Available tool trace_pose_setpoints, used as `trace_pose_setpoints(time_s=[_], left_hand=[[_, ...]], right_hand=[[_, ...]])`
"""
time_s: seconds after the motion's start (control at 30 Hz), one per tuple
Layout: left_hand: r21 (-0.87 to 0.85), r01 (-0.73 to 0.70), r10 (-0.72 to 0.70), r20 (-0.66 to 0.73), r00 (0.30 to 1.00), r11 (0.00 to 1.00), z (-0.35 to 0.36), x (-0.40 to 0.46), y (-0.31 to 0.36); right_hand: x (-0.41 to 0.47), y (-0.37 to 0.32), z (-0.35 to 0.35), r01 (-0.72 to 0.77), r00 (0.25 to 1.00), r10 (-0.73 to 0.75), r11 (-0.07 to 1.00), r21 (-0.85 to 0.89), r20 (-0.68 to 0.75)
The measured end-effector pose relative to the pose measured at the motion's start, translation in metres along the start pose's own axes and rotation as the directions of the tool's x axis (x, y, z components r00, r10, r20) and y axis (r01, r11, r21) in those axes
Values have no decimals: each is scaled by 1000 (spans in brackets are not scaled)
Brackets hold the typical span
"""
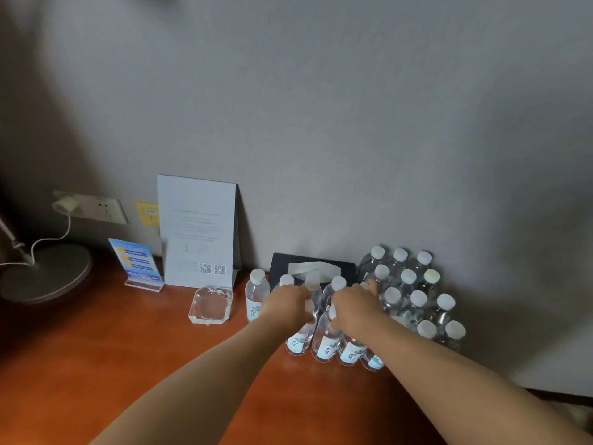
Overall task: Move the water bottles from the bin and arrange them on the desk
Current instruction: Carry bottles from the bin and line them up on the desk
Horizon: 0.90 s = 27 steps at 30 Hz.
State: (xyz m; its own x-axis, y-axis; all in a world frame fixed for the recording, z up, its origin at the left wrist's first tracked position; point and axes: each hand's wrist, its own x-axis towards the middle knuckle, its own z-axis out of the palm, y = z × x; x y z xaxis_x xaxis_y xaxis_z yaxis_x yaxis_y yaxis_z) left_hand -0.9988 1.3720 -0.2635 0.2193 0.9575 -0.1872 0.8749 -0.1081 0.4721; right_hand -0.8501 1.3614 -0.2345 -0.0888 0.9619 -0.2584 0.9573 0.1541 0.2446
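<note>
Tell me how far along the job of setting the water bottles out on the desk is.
Mostly done, it seems: many clear white-capped water bottles already stand on the orange-brown wooden desk by the wall. In hand: the left hand and right hand each grip bottles in the front cluster, apparently straightening them. The bin is out of view, so what's left is unknown.

— Where are your hands?
— Your left hand (286,301) and right hand (354,311) both curl around upright water bottles (325,338) on the desk (134,354), just beside the ashtray (210,306).
</note>
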Motion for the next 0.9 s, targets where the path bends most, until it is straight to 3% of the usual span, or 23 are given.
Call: trace_pose_setpoints(time_s=[0.2, 0.43, 0.6, 0.8, 0.9], left_hand=[[-20, -3, 2, -6, 1000, 1000, 0, -2, -3], [80, -25, 24, 12, 1000, 996, -17, -7, -1], [79, -106, 114, -103, 988, 991, -24, -17, 23], [-121, -285, 270, -132, 954, 951, -4, -24, 110], [-305, -329, 308, -115, 944, 894, 18, -39, 171]], right_hand=[[-5, 1, 7, 22, 1000, -22, 997, 80, -2], [-8, 0, 17, 17, 996, 1, 979, 204, -89], [-27, 14, 7, -19, 984, 87, 919, 394, -155], [-71, 69, 14, -114, 931, 335, 640, 760, -142], [-107, 119, 26, -133, 883, 464, 399, 907, -75]])
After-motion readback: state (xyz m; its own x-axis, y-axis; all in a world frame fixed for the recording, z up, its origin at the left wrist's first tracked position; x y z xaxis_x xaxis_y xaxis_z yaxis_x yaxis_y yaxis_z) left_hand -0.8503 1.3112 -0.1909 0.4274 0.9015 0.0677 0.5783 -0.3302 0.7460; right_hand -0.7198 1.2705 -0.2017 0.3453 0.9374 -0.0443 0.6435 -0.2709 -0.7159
